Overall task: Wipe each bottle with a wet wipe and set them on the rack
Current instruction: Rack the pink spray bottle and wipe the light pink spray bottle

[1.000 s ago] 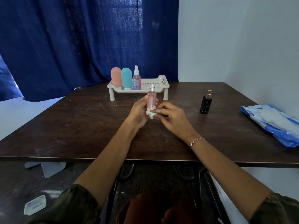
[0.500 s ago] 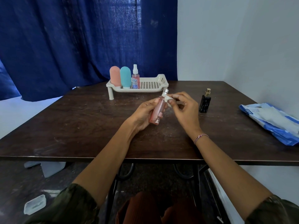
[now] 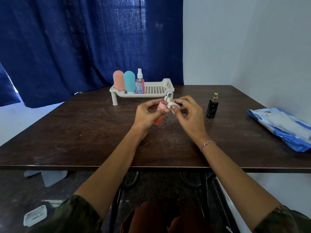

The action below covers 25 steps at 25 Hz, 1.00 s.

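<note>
Down on the floor at far left, a clear plastic tub [image 3: 35, 215], contents too dim to tell. Behind the dark wooden table [image 3: 75, 132], a blue curtain [image 3: 75, 39]. At the table's far edge, a white perforated rack [image 3: 168, 82] on short legs. Holds three bottles upright in a row at its left end, close side by side: a pink capsule bottle [image 3: 118, 80], a teal capsule bottle [image 3: 129, 81], then a clear spray bottle [image 3: 140, 84] with pink liquid, a white nozzle and a label low on its front.

In front of the rack, raised above the tabletop, the left hand [image 3: 145, 115], fingers and thumb curled round the body of a pink bottle [image 3: 161, 109]. Tilted, silver cap up and toward the rack, base down toward the palm; red lettering partly hidden by the thumb. Just right of the cap, a small wadded wet wipe [image 3: 171, 105], pinched in the fingertips of the right hand [image 3: 190, 115] and laid against the bottle's shoulder below the cap. Hands close together, joined by bottle and wipe. A braided bracelet [image 3: 207, 145] on the right wrist.

Further right, standing alone on the table, a black perfume bottle [image 3: 212, 108] with a gold top, too dark to show its fill. At the far right edge, a blue-and-white wipe pack [image 3: 282, 126] lying flat, a pale sheet across its top.
</note>
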Tool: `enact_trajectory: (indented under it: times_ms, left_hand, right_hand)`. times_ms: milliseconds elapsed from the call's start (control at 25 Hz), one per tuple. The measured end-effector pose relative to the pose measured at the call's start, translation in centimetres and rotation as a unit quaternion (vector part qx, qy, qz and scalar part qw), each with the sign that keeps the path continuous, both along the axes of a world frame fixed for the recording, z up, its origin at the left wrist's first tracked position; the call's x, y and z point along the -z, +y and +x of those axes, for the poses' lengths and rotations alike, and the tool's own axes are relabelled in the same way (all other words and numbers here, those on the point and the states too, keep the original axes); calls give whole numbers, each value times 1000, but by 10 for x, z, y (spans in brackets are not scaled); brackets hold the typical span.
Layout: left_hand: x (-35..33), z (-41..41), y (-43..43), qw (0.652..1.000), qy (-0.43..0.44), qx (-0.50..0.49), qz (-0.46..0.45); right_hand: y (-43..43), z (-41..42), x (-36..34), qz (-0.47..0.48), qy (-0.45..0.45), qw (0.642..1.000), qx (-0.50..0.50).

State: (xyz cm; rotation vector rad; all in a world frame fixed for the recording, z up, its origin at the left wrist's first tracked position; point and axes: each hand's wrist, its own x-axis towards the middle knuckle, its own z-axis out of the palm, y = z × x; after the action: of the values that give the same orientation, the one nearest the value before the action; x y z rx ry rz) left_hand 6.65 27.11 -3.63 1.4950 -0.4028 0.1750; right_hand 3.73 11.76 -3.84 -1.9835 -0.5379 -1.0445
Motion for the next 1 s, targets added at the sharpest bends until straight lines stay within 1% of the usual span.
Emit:
enact_trajectory:
  times_ms: [200,280,360,440,560,600,680,800,880,1000]
  left_hand:
    - [1,-1,-1,989,-102,-76,79]
    - [3,-1,-2,972,-162,-104,134]
    - [4,0,-3,955,-200,-130,178]
    - [5,2,-5,935,-229,-151,224]
    - [6,2,-8,907,-250,-169,294]
    - [6,2,-9,899,-256,-178,309]
    - [6,3,-8,887,-261,-202,323]
    - [4,4,-3,886,-245,-228,322]
    - [3,3,-2,878,-247,-231,339]
    - [2,0,-3,850,-271,-224,393]
  right_hand:
    - [-1,2,4,-81,-28,996,36]
    - [0,1,4,-122,-35,990,58]
    - [2,1,2,-160,-49,981,96]
    - [1,1,1,-165,-66,974,138]
    - [-5,3,0,-135,-45,973,184]
    - [-6,3,0,-146,-32,971,188]
    - [-3,4,1,-199,-18,964,178]
    - [2,5,2,-261,-15,954,148]
    - [3,5,2,-275,-6,950,144]
    - [4,4,3,-283,12,945,163]
